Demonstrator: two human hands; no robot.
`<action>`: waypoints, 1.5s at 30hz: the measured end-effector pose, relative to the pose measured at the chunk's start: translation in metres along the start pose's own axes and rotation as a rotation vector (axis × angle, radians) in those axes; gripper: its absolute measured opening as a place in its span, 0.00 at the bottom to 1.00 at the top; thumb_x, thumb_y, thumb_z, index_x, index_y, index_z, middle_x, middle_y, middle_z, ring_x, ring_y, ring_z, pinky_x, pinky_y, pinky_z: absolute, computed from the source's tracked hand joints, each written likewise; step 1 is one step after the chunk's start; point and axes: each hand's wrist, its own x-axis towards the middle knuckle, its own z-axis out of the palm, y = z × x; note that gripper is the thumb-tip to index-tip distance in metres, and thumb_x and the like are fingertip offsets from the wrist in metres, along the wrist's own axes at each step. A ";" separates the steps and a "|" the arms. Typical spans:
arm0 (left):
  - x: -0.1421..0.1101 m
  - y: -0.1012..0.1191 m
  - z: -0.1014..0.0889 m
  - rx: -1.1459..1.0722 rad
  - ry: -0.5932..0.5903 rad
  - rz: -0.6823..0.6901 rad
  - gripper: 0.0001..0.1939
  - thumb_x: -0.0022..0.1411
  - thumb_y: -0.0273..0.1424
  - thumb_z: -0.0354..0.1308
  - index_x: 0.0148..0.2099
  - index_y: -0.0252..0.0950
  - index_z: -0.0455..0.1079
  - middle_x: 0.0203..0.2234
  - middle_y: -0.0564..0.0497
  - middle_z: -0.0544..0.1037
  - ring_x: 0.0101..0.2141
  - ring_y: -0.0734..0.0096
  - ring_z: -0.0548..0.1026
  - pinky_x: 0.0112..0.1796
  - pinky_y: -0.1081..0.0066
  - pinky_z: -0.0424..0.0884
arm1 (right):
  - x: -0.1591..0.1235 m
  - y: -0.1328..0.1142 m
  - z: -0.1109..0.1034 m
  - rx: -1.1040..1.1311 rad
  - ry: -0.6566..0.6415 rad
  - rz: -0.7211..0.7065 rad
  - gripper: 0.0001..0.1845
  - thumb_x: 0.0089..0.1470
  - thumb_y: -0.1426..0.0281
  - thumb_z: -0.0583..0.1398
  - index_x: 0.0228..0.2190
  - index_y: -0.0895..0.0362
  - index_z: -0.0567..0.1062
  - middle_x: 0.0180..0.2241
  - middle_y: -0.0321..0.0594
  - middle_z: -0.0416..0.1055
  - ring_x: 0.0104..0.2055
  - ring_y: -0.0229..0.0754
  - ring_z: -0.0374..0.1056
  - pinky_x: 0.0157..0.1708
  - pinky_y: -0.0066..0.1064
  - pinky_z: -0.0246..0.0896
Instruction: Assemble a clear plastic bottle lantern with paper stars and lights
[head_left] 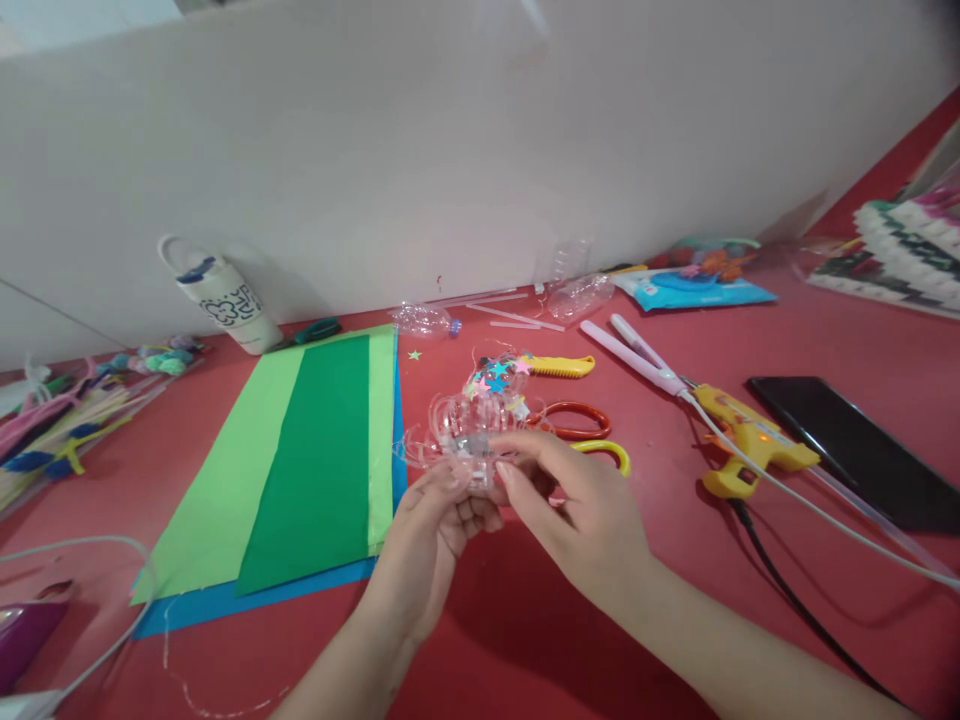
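Observation:
Both of my hands meet over the red table (525, 620) and hold a clear plastic piece (463, 428) cut into curled strips. My left hand (431, 535) grips it from below with fingers curled. My right hand (577, 510) pinches its right side with fingertips closed. Small coloured star shapes (495, 378) lie just behind the plastic piece. Scissors with red and yellow handles (581, 435) rest beside my right hand.
Green and blue paper sheets (315, 460) lie to the left. A yellow glue gun (750, 440), pink hair iron (634, 355), black phone (862, 445) and cables lie right. A yellow cutter (559, 366), clear bottles (424, 320), white cup (225, 300) and pipe cleaners (67, 420) sit farther out.

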 end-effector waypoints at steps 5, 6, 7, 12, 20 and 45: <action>0.001 0.001 0.002 0.064 0.069 0.047 0.05 0.56 0.30 0.59 0.34 0.34 0.73 0.27 0.50 0.78 0.26 0.74 0.72 0.31 0.73 0.67 | 0.003 0.000 0.002 0.210 0.009 0.168 0.06 0.51 0.73 0.56 0.32 0.54 0.71 0.19 0.30 0.69 0.19 0.33 0.67 0.16 0.21 0.60; 0.001 0.000 0.002 0.074 0.072 0.052 0.04 0.56 0.30 0.59 0.34 0.34 0.73 0.27 0.50 0.78 0.26 0.75 0.72 0.31 0.73 0.67 | 0.003 0.001 0.003 0.257 0.007 0.191 0.06 0.51 0.74 0.56 0.32 0.54 0.71 0.18 0.29 0.68 0.18 0.33 0.65 0.15 0.21 0.59; 0.001 0.000 0.002 0.084 0.074 0.057 0.04 0.56 0.30 0.59 0.34 0.34 0.73 0.27 0.50 0.78 0.26 0.74 0.72 0.31 0.73 0.67 | 0.004 0.001 0.003 0.297 0.003 0.212 0.06 0.50 0.74 0.56 0.32 0.54 0.71 0.18 0.28 0.66 0.17 0.32 0.63 0.14 0.20 0.58; 0.001 0.000 0.001 0.169 0.122 0.080 0.06 0.55 0.31 0.60 0.35 0.34 0.71 0.26 0.51 0.77 0.25 0.74 0.72 0.31 0.72 0.67 | 0.007 0.001 0.002 0.393 -0.030 0.326 0.04 0.50 0.73 0.56 0.30 0.56 0.71 0.16 0.27 0.63 0.14 0.30 0.58 0.13 0.21 0.56; 0.001 0.000 0.002 0.157 0.092 0.070 0.05 0.56 0.31 0.59 0.33 0.34 0.72 0.27 0.51 0.77 0.26 0.74 0.71 0.30 0.72 0.67 | 0.007 -0.001 0.001 0.417 -0.016 0.290 0.02 0.49 0.74 0.56 0.28 0.55 0.69 0.17 0.27 0.62 0.15 0.29 0.57 0.14 0.20 0.55; -0.003 -0.001 0.007 0.004 0.087 -0.093 0.10 0.58 0.34 0.57 0.29 0.33 0.71 0.21 0.52 0.72 0.23 0.76 0.68 0.28 0.74 0.67 | -0.003 0.016 0.005 -0.326 0.048 -0.440 0.06 0.56 0.76 0.54 0.32 0.58 0.72 0.26 0.40 0.75 0.25 0.37 0.69 0.26 0.27 0.61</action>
